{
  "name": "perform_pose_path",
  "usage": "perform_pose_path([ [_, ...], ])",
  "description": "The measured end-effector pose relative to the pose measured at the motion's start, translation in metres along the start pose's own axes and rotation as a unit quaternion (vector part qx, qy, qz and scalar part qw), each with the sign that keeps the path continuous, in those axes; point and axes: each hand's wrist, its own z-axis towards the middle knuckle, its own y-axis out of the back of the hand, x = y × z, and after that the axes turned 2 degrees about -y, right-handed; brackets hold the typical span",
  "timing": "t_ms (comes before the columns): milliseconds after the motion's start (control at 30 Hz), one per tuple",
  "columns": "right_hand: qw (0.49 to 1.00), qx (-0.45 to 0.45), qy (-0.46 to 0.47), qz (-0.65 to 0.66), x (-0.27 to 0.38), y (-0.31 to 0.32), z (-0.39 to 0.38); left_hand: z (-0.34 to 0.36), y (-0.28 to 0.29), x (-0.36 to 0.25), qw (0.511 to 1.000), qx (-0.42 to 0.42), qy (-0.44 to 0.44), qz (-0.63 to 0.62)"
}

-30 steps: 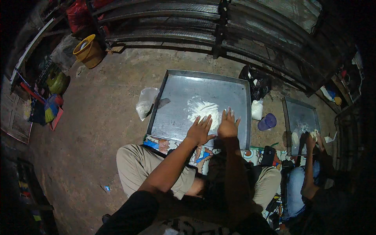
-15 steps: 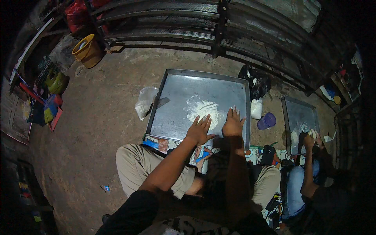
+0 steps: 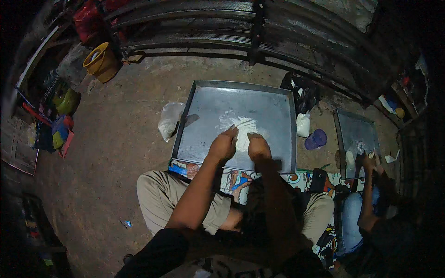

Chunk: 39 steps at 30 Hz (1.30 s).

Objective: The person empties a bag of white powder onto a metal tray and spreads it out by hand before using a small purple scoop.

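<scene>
The left hand [image 3: 223, 145] and right hand [image 3: 258, 147] flank a white powder mound [image 3: 243, 135], grip unclear; likely soft, light, best cupped left and right.

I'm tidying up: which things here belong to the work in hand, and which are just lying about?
In use:
white powdery mound, between left hand and right hand
large metal tray under it
probably the clear bag with white contents

Seemingly just lying about:
black phone
yellow bucket
</scene>
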Motion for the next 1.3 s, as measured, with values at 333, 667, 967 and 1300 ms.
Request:
perform_pose_path([
  [333, 0.972, 0.068, 0.092, -0.207, 0.045, -0.041, 0.013, 0.001, 0.003, 0.027, 0.999, -0.006, 0.032, 0.035],
  [667, 0.99, -0.097, -0.098, 0.034, 0.008, 0.017, 0.015, 0.007, -0.024, 0.021, 0.995, 0.025, -0.002, 0.101],
  [967, 0.996, -0.043, -0.071, 0.039, 0.015, 0.001, 0.006, 0.015, -0.013, 0.014, 0.996, -0.051, 0.054, -0.047],
  [1300, 0.999, -0.03, 0.005, -0.033, 0.037, -0.018, 0.004, 0.012, 0.014, 0.023, 0.991, 0.063, 0.11, -0.037],
])
